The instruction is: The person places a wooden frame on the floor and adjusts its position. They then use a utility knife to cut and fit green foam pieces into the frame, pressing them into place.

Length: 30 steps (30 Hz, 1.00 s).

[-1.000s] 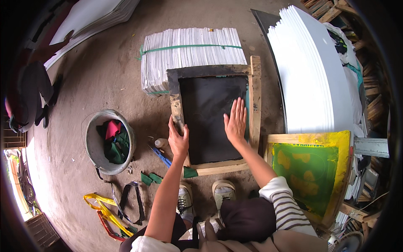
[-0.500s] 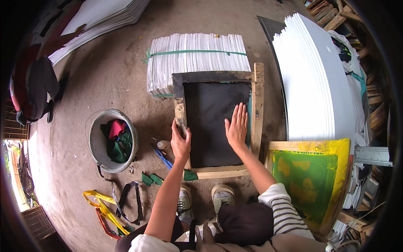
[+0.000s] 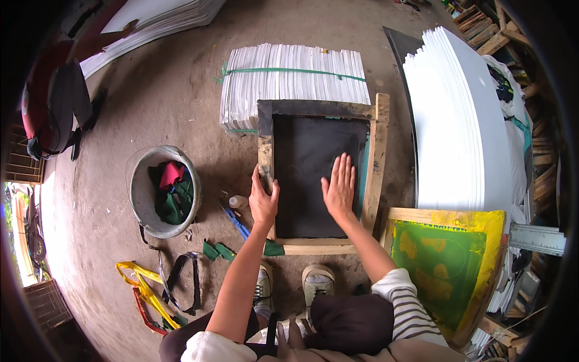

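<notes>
A wooden screen-printing frame (image 3: 378,163) lies in front of my feet, with a dark, almost black mesh panel (image 3: 304,151) inside it. Dark stains cover its far bar, and a thin teal strip shows along the panel's right edge. My left hand (image 3: 263,202) grips the frame's left bar, thumb on the inner side and fingers over the wood. Flat on the right part of the panel rests my right hand (image 3: 339,192), its fingers stretched out and nothing in it. A green cloth scrap (image 3: 274,247) sits at the frame's near left corner.
Strapped white sheets (image 3: 295,81) stand behind the frame. At left are a bucket (image 3: 137,208) of cloth scraps, a small bottle (image 3: 238,201), a blue-handled tool (image 3: 234,222) and straps (image 3: 142,283). White boards (image 3: 452,133) and a yellow-green screen (image 3: 440,265) stand right. Another person (image 3: 54,108) is far left.
My right hand has slid slightly nearer and leftward over the dark panel. The left hand keeps its hold on the frame. The whole view has shifted a little.
</notes>
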Motion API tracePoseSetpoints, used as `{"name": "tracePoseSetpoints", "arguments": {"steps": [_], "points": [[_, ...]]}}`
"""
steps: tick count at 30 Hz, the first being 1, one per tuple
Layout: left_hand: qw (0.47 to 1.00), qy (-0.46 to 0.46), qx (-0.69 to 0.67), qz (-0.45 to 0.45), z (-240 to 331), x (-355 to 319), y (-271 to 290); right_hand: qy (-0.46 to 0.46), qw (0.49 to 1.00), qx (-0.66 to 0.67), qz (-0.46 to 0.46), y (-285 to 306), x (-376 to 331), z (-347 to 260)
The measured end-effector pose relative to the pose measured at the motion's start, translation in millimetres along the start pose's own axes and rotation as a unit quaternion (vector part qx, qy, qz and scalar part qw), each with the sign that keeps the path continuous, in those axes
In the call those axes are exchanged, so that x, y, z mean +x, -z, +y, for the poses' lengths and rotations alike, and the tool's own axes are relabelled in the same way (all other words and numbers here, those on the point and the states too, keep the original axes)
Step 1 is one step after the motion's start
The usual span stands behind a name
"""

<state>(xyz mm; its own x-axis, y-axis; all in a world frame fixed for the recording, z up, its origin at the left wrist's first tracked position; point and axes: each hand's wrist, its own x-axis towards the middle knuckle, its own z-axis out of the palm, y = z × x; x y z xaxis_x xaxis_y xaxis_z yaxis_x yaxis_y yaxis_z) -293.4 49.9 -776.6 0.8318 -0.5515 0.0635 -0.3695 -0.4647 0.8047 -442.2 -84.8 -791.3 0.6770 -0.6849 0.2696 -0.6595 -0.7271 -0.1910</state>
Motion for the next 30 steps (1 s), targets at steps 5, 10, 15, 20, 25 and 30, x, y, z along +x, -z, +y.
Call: {"name": "tracePoseSetpoints", "arguments": {"steps": [5,10,15,20,25,30], "points": [[1.000,0.014,0.002,-0.010,4,0,1,0.113,0.987,0.072,-0.083,-3,-38,-14],[1.000,0.002,0.006,-0.012,9,-2,-5,-0.051,0.995,-0.058,0.070,12,45,35],[1.000,0.023,-0.004,-0.015,3,-1,0,0.104,0.989,0.059,-0.082,-4,-34,-13],[0.999,-0.030,0.018,0.025,-1,1,-3,0.163,0.983,0.033,-0.077,-5,-25,-14],[1.000,-0.015,0.012,0.009,3,1,-8,-0.056,0.993,-0.066,0.081,1,66,10],[1.000,-0.001,-0.002,0.008,-3,1,-4,0.228,0.965,0.039,-0.124,-12,-22,-43]]}}
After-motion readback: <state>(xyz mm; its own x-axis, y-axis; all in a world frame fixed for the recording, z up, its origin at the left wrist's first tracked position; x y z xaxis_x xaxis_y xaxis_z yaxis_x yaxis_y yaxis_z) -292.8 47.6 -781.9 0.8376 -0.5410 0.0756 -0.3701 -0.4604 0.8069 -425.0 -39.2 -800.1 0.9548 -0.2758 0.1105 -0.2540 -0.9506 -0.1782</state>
